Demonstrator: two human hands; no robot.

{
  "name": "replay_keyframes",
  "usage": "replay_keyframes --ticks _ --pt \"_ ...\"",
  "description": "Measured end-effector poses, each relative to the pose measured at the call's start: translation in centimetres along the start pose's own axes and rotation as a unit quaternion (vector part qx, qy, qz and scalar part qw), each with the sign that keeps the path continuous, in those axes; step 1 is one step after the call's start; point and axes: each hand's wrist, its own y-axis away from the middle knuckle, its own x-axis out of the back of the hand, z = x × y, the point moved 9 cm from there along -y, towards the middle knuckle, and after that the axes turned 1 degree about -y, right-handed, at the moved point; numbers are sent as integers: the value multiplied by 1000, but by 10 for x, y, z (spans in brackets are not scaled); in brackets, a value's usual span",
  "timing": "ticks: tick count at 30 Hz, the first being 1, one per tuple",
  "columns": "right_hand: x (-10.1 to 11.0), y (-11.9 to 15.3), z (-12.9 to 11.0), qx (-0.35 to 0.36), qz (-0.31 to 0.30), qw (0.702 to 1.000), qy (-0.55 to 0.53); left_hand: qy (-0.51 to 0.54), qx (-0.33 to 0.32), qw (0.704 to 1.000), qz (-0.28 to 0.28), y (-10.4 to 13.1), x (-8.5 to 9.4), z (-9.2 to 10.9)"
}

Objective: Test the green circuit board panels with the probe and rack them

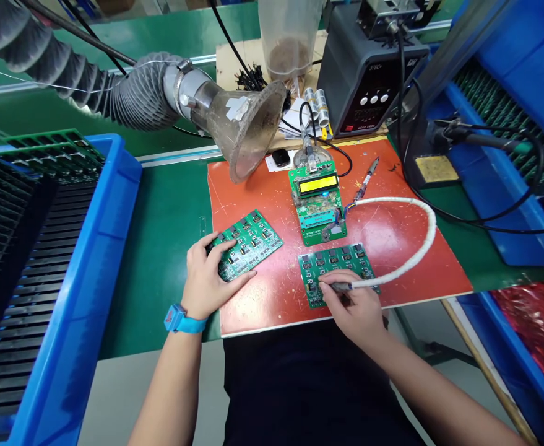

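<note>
My left hand [211, 272], with a blue wrist strap [179, 318], grips the left circuit board [257, 241]. Its fingers lie over the board's left side and the thumb runs along the near edge. In my right hand [353, 303] is a dark pen-like probe [341, 286], held in a pinch over the right circuit board [313, 263]. The probe's tip is at the board's left part; whether it touches cannot be made out. A white sleeved cable [432, 223] loops from the probe to a green programmer board [318, 201] with a lit yellow display.
An orange mat [262, 310] covers the bench. A fume funnel [257, 130] hangs above its far left. Blue bins stand at left [74, 297] and right [476, 173], holding boards. A pen [368, 176] and a soldering station [369, 80] are at the back.
</note>
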Motion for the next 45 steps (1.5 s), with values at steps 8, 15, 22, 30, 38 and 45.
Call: replay_keyframes --ticks 8,15,22,30,38,45 --pt "-1 1 0 7 -7 1000 -4 1 0 1000 -1 0 0 0" --pt "-3 -1 -3 25 -10 1000 14 -1 -2 1000 0 0 0 0" --pt "-3 -2 -6 40 6 999 17 -5 -2 1000 1 0 -1 0" --pt "-2 0 -4 32 -8 999 -5 -4 -4 1000 1 0 0 1" --pt "-3 1 -1 27 -12 999 -20 -2 -2 1000 -1 -1 0 1" --pt "-2 0 -3 27 -8 999 -21 -2 -3 1000 0 0 0 1"
